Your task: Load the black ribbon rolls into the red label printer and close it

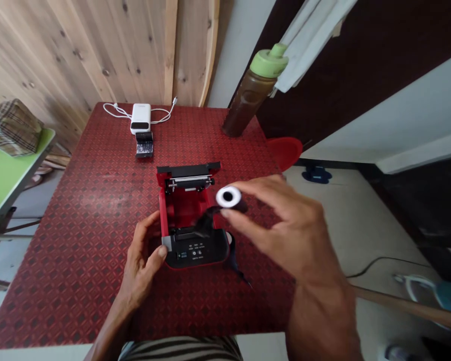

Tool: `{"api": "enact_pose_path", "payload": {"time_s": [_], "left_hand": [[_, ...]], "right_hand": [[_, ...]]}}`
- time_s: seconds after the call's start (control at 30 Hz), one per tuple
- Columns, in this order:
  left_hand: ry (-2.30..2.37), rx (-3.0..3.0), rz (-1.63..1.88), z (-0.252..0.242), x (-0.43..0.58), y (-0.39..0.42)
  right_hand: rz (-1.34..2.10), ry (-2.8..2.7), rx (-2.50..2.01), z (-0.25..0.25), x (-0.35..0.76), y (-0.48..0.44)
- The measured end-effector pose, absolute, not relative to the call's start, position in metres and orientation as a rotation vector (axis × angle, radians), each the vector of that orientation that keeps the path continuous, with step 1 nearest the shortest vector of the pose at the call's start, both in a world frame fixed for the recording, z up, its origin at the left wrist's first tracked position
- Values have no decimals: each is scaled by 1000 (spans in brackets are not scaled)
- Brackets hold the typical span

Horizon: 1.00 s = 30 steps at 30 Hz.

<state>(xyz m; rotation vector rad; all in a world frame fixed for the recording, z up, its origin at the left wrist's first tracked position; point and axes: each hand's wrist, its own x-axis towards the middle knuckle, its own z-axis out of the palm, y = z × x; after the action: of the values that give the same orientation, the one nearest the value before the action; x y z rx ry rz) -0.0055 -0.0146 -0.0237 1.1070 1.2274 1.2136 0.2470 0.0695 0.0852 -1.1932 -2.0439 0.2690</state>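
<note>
A small red and black printer [195, 250] rests on the table with its lid [189, 170] raised, so its red inner bay shows. My left hand [144, 263] grips its left side, thumb on the front corner and fingers along the side wall. Between the thumb and fingers of my right hand [289, 230] is a paper roll [229, 197], black outside with a white end and a dark core hole. It hangs above the bay's right edge, and a blurred dark strip trails from it over the printer. Another dark strip [233, 258] lies right of the printer, partly hidden.
On the red patterned table [78, 225] stand a white power bank [140, 116] with cables, a curled black strip [144, 144] and a brown bottle [248, 95] with a green lid. A red stool [285, 153] is beyond the right edge. A green table [7, 175] holds a checked bag [14, 128].
</note>
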Motion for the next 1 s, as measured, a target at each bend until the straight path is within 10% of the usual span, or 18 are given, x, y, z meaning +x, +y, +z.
{"api": "enact_pose_path", "payload": {"time_s": [0.37,1.0], "left_hand": [[1263,1131,1243,-26,-6,-13],[1301,1100,1222,-27,-9,-15]], "right_hand": [[630,-1363,-1453,-28,264,125],[787,-1755,-1452,-36,279,92]]}}
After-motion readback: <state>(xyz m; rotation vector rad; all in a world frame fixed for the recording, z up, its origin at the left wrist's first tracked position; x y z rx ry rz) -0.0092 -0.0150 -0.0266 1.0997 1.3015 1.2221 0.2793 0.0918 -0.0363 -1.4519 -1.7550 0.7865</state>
